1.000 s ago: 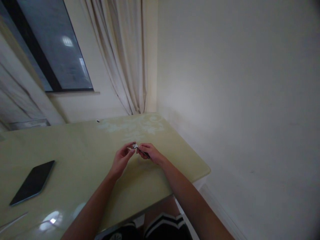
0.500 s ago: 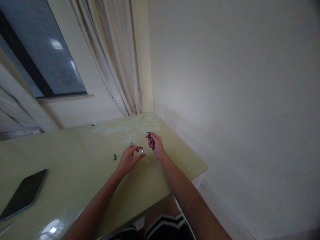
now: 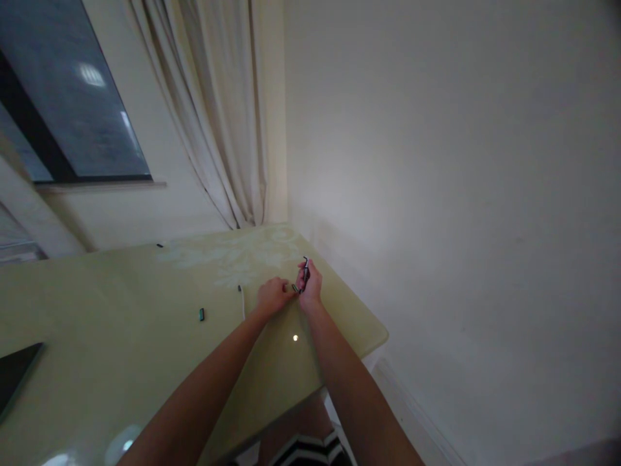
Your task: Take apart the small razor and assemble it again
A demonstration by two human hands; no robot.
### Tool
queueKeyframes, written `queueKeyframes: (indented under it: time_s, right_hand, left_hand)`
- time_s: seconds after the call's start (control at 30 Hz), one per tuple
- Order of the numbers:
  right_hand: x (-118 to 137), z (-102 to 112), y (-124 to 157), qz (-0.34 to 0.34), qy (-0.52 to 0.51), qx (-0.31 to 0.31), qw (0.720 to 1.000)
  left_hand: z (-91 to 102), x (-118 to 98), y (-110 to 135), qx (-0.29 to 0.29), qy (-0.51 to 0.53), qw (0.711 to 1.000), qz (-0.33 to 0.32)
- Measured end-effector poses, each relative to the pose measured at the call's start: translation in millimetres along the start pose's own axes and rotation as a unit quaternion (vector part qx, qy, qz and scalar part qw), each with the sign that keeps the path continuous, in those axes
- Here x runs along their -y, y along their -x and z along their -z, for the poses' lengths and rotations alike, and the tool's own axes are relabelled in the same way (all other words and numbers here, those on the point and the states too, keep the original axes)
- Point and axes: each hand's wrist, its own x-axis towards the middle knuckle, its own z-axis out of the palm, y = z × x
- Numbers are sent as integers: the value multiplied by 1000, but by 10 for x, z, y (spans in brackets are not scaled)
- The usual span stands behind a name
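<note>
My right hand [image 3: 311, 283] is closed around a slim dark handheld device [image 3: 306, 274] with a thin bent piece at its upper end. Close against it, my left hand [image 3: 274, 295] pinches a small battery [image 3: 295, 288] between thumb and fingers, at the device's lower end. Whether the battery touches the device or sits partly inside it cannot be made out. To the left on the table lies another small dark green battery [image 3: 202, 314]. A thin white cord-like piece [image 3: 243, 304] with a dark tip lies beside my left wrist.
The pale green table [image 3: 121, 291] meets the wall [image 3: 436, 194] on the right. A dark flat tablet-like object [image 3: 17, 372] lies at the left edge. Near the back edge is a tiny dark piece [image 3: 160, 245]. Behind the table hangs a curtain [image 3: 237, 129].
My left hand has moved right with the battery, up to the device in my right hand. The device now stands more upright. The view has shifted slightly right, and the white cord-like piece shows.
</note>
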Motion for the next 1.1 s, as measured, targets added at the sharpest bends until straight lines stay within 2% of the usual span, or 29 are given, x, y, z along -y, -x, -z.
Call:
queueKeyframes:
  time_s: [0.13,0.23,0.33,0.4,0.47,0.53,0.6,0.67,0.77,0.83,0.93,1.0,1.1]
  right_hand:
    - [17,-32,20,-6,-1,12,1000]
    - [2,-74,57,-8,16,33,999]
    - [-31,-125,117,-5,41,56,998]
    - [-56,-156,165,-1,58,73,996]
    - [-83,-180,212,5,75,90,993]
    - [-113,-197,257,7,90,109,990]
    - [-146,-212,301,1,102,132,986]
    - [-180,-230,352,-15,124,166,978]
    - [-219,-267,459,-60,188,235,952]
    - [-227,-293,543,-94,217,279,931]
    - [-214,-319,650,-135,206,327,913]
    - [-198,-324,686,-151,186,343,908]
    - [-186,-321,689,-157,173,346,909]
  left_hand:
    - [180,306,220,-32,-13,999,-24]
    - [461,747,435,-59,-5,998,-28]
    - [758,1303,664,-87,-14,995,44]
    - [889,1643,811,-77,-15,991,111]
    - [946,1884,932,-66,8,988,141]
    - [946,1995,1009,-59,20,987,150]
    - [925,1988,1036,-59,20,985,159]
    - [900,1893,1028,-74,27,985,154]
    - [845,1628,999,-136,100,983,67]
    - [785,1396,990,-180,179,967,-22]
    - [678,1056,1000,-208,256,937,-114]
    - [621,904,1013,-215,284,924,-140]
    - [577,833,1032,-221,305,915,-143]
